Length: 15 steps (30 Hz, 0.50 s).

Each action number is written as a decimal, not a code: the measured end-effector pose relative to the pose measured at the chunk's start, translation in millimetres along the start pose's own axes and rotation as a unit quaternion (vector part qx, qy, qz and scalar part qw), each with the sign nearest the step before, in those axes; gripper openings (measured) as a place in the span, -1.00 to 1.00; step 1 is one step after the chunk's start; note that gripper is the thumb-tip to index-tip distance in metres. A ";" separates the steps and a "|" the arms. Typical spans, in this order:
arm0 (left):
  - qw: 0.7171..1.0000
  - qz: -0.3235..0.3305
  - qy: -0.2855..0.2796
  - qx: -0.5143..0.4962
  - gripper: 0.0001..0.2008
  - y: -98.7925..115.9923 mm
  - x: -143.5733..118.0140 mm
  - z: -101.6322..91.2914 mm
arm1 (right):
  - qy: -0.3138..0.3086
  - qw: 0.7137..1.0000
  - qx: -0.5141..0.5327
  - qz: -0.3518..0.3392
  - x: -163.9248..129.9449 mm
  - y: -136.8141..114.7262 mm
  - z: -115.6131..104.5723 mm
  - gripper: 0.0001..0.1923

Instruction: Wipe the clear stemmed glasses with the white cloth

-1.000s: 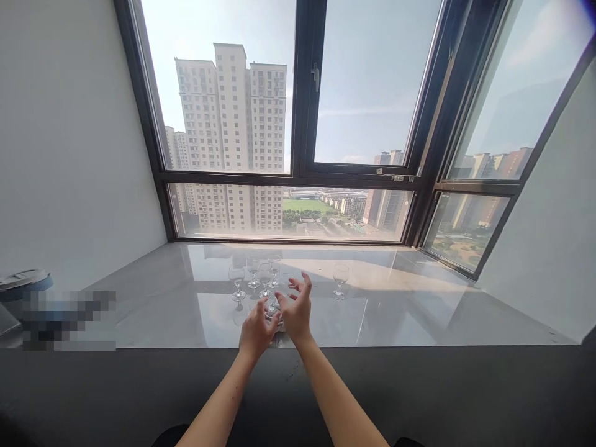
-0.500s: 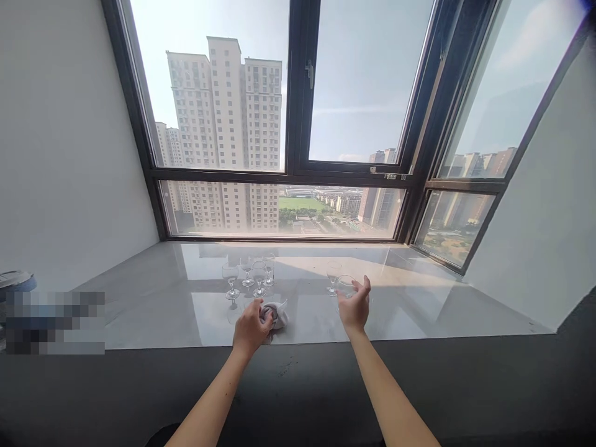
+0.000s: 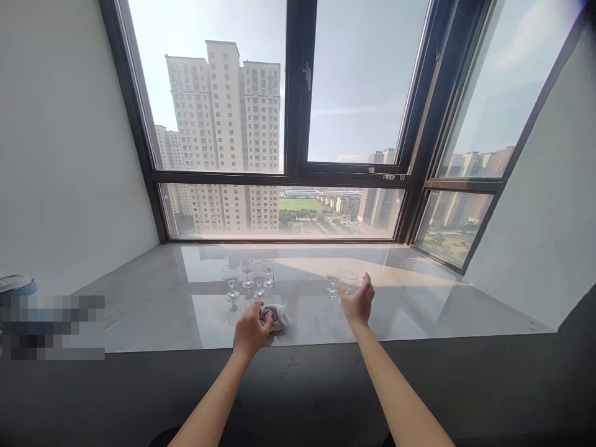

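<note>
Comparing w/ 1 s ago: both hands were together at sill centre, the R fingers spread over a glass at the cloth. Now they're apart. The right hand (image 3: 357, 304) has swung out to approx 3 o'clock of the left hand (image 3: 251, 329) and taken that wine glass (image 3: 348, 284) along. The glass sits upright on the sill (image 3: 162, 298), at 12 o'clock of the R fingers. The fingers are spread loosely round its near side; can't tell if they still touch it or have let go. Little changed vs 0.5 s ago; the R hand has only edged fwd.

The L hand has stayed put, fingers curled and clamped on the grey cloth (image 3: 278, 315), pressing it to the sill. So the glass has left the cloth and joined the R group, just beside its neighbour glass (image 3: 332, 275) at approx 11 o'clock of it.

Count:
- Glasses: 6 total, all upright.
- L cluster (image 3: 251, 276): 4, close together, at 12 o'clock of the L hand.
- R group: 2, incl. the one just moved.
- Cloth: 1.
- Hands: 2, both the person's own; nobody else in view.

Far L, at 9 o'clock, the edge of a blue-lidded object (image 3: 16, 285) shows above a blurred patch.
</note>
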<state>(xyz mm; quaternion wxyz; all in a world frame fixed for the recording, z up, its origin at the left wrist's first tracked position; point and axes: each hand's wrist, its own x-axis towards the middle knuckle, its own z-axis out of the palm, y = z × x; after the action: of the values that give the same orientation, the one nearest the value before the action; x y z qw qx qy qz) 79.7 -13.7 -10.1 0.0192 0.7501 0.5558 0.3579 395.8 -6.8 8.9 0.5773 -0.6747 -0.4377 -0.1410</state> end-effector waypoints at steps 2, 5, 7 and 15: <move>1.000 -0.003 -0.004 0.000 -0.68 0.6 0.1 -0.5 | 0.046 0.998 -0.012 -0.044 -8.3 -10.7 -4.5 -0.23; 1.000 -0.005 -0.003 -0.002 -0.70 2.0 0.2 -1.7 | 0.042 0.995 0.017 -0.086 -34.1 -38.0 -5.6 -0.36; 1.000 -0.005 -0.004 0.000 -0.72 3.1 0.1 -2.7 | -0.025 0.993 0.064 -0.098 -59.4 -60.4 -0.4 -0.45; 1.000 0.003 -0.003 0.015 -0.83 2.6 0.4 -1.2 | -0.307 0.938 0.067 -0.147 -135.4 -116.3 30.7 -0.52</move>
<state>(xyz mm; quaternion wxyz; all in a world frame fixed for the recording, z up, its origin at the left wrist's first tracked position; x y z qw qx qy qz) 81.2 -14.9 -7.9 0.0086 0.7531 0.5589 0.3470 220.4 -42.8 -18.0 0.4318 -0.5733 -0.6960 0.0192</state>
